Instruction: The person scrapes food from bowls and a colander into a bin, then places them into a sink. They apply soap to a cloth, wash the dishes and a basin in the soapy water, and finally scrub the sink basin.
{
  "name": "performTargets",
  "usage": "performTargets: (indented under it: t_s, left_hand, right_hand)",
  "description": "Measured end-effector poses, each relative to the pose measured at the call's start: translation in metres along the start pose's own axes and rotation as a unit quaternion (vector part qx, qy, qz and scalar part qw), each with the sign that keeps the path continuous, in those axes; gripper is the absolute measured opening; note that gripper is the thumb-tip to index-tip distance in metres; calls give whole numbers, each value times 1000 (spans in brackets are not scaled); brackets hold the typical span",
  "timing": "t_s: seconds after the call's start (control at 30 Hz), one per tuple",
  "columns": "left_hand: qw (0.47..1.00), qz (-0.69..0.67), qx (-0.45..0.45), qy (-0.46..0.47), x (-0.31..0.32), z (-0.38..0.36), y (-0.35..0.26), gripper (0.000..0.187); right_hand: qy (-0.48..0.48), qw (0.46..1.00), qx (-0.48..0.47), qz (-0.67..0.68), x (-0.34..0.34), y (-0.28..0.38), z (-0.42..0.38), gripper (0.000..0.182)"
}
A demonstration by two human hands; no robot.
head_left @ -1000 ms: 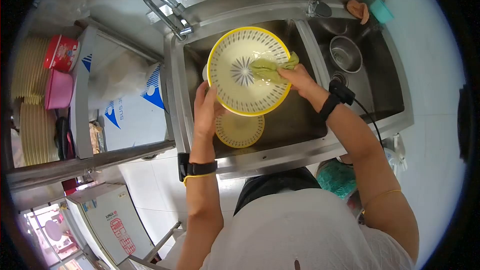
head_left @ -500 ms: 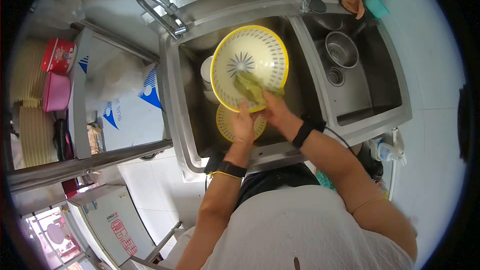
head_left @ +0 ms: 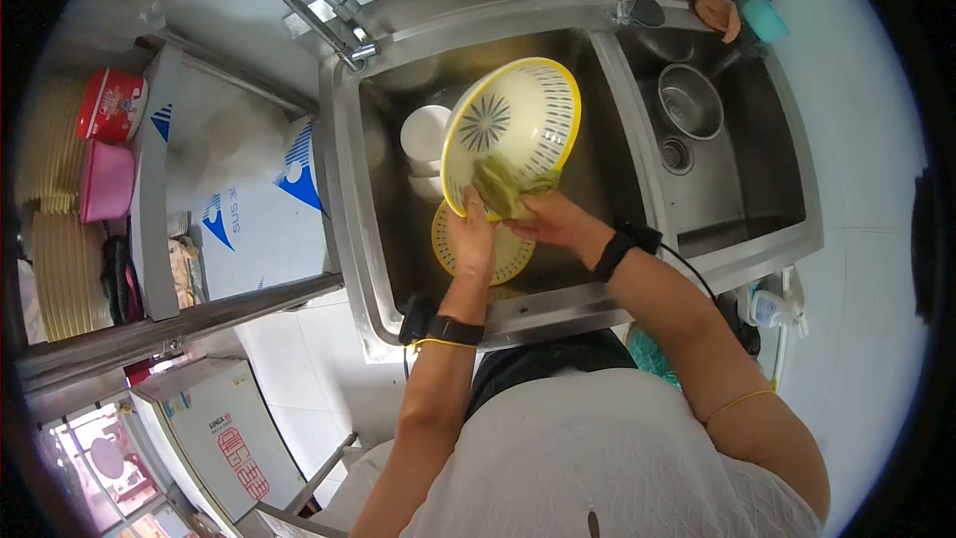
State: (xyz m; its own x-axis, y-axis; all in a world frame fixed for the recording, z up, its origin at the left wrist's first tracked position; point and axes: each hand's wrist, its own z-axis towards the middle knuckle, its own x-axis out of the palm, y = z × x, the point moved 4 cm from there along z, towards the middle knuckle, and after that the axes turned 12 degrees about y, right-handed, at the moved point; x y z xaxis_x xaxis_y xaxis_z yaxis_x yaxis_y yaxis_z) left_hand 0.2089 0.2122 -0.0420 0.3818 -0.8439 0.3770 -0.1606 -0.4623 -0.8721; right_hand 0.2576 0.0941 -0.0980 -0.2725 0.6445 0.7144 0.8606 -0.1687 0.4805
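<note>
A large white bowl [head_left: 528, 120] with a yellow rim and dark dashes is tilted above the left sink basin. My left hand [head_left: 472, 239] grips its near edge, thumb on the inside. In my right hand [head_left: 553, 220] is a green cloth [head_left: 500, 186], pressed against the bowl's lower inner wall and rim. Below my hands a second yellow-patterned bowl [head_left: 510, 261] lies in the basin, partly covered by the hands and the raised bowl. Several white bowls [head_left: 426, 134] are stacked to the left of the raised bowl.
A tap [head_left: 344, 25] curves over the basin's back left corner. The right basin holds a metal strainer pot [head_left: 690, 103]. At the back right are a brown cloth [head_left: 717, 17] and a turquoise cup [head_left: 765, 18]. Stacked plates [head_left: 75, 269] stand on the left shelf.
The raised bowl has turned and tilted, its far side moving right. My left hand has shifted slightly left, and my right hand slightly right with the cloth. More of the white bowls shows.
</note>
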Motion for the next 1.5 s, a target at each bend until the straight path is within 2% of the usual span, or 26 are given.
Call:
performTargets:
  t_s: [0.07,0.13,0.2,0.27,0.3,0.37,0.4,0.43,0.57,0.67,0.7,0.77,0.83,0.9,0.93,0.97,1.0,1.03,1.1,1.13,1.17,1.2,1.23,1.3,1.43,1.5]
  left_hand:
    - [1000,31,0,-5,-10,6,7,31]
    - [944,250,217,-8,-17,10,1,32]
    - [928,297,221,-37,-22,5,-4,30]
    - [908,345,226,-71,-29,-2,-10,29]
    - [942,275,179,-72,-34,-4,-6,28]
    - [967,204,133,-79,-37,-5,-7,28]
    - [985,82,96,-115,-39,-7,-9,27]
    - [986,-43,60,-149,-39,-8,-8,26]
    - [974,-105,-2,-202,-39,-11,-7,28]
    - [969,-228,-92,-32,-39,-7,13,20]
    - [968,-234,-89,-28,-42,-5,16,20]
    - [875,-446,-186,24,-32,-5,27,14]
    - [874,-439,-208,1,-23,-7,25,15]
    - [830,-504,-237,19,-22,-4,41,18]
    - [832,-503,-235,25,-23,-1,47,18]
    - [789,-564,-236,57,-19,0,51,16]
    - [741,-622,-237,88,-14,-1,51,16]
    - [743,-619,-238,92,-14,-1,52,16]
    - [764,-586,-240,127,-3,-2,36,13]
    - [765,-581,-245,132,14,-7,27,13]
    - [836,-493,-239,21,42,-23,-6,11]
    - [888,-391,-226,-90,52,-35,-23,10]
    - [890,-385,-230,-84,43,-36,-11,10]
    - [842,-437,-296,113,22,-37,26,10]
    - [850,-375,-338,151,11,-52,34,9]
    - [892,-270,-335,139,9,-61,29,11]
  right_hand:
    - [39,997,59,-36,-6,-2,1,33]
    - [-8,933,116,-341,-34,8,1,36]
    - [22,782,172,-598,-120,2,36,37]
    - [-130,568,120,-804,-90,35,16,38]
    - [-123,567,118,-806,-98,25,25,38]
    - [-298,574,97,-757,-130,12,36,34]
    - [-292,575,97,-759,-132,4,36,34]
    - [-241,588,101,-765,-133,-6,38,33]
    - [-36,620,112,-776,-135,-31,44,32]
    - [25,552,211,-807,-253,-64,84,31]
    - [20,546,212,-810,-230,-52,75,31]
    - [-80,667,128,-730,-158,-17,53,30]
    - [-60,663,98,-740,-80,23,27,29]
    - [-84,672,-23,-736,5,54,-20,34]
    - [-73,664,-131,-732,38,65,-41,35]
    - [-61,649,-237,-720,64,69,-59,36]
    - [-65,647,-241,-720,77,66,-69,36]
    - [-74,615,-287,-730,91,65,-79,40]
    - [-90,579,-338,-736,111,60,-82,45]
    - [-95,500,-365,-780,124,56,-80,48]
    - [-100,416,-386,-817,134,52,-78,52]
    - [-109,416,-387,-815,136,53,-75,52]
    - [-104,403,-409,-812,139,54,-74,52]
    - [-106,388,-432,-807,145,63,-73,52]
    - [-104,431,-456,-772,156,94,-73,45]
    - [-76,642,-390,-656,148,119,-64,40]
